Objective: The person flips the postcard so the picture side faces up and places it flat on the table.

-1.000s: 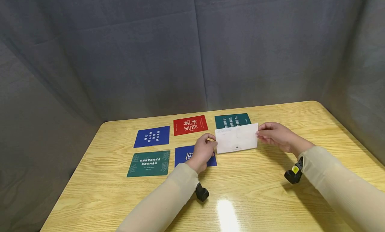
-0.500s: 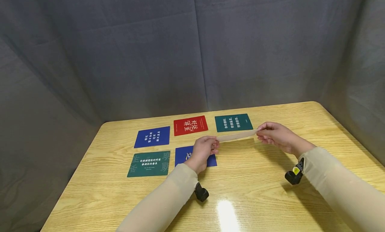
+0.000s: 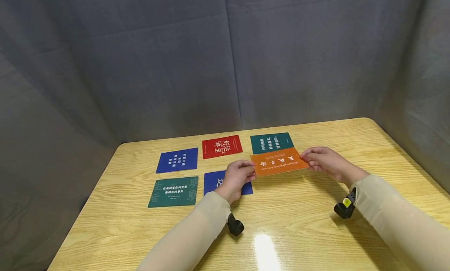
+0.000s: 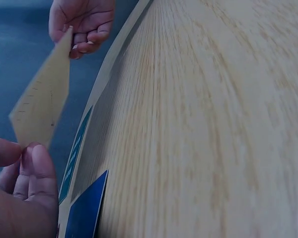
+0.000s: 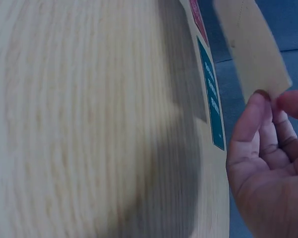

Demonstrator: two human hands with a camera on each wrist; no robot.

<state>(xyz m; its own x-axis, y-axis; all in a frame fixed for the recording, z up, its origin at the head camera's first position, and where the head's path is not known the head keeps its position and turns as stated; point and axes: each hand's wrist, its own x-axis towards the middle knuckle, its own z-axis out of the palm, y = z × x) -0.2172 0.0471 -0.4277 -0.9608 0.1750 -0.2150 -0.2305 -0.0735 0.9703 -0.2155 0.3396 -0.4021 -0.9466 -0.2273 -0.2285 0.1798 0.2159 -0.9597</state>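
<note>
An orange card (image 3: 277,162) printed with white characters and English letters is held above the table, its orange face toward the head camera. My left hand (image 3: 236,179) pinches its left end between thumb and fingers, over part of a blue card (image 3: 211,184). At the other end, my right hand (image 3: 327,164) pinches the card's edge the same way. Both wrist views show the pale back of the card (image 4: 42,101), with printed lines on it. Behind the orange card lies a green card (image 3: 268,142), its near edge partly covered.
A red card (image 3: 221,147), another blue card (image 3: 177,160) and another green card (image 3: 173,191) lie flat on the wooden table (image 3: 299,232). A grey curtain (image 3: 175,68) hangs behind the table and at both sides.
The card in my hands has turned over: its white face showed first, then it was edge-on, and now the orange face shows. Both hands have stayed nearly in place.
</note>
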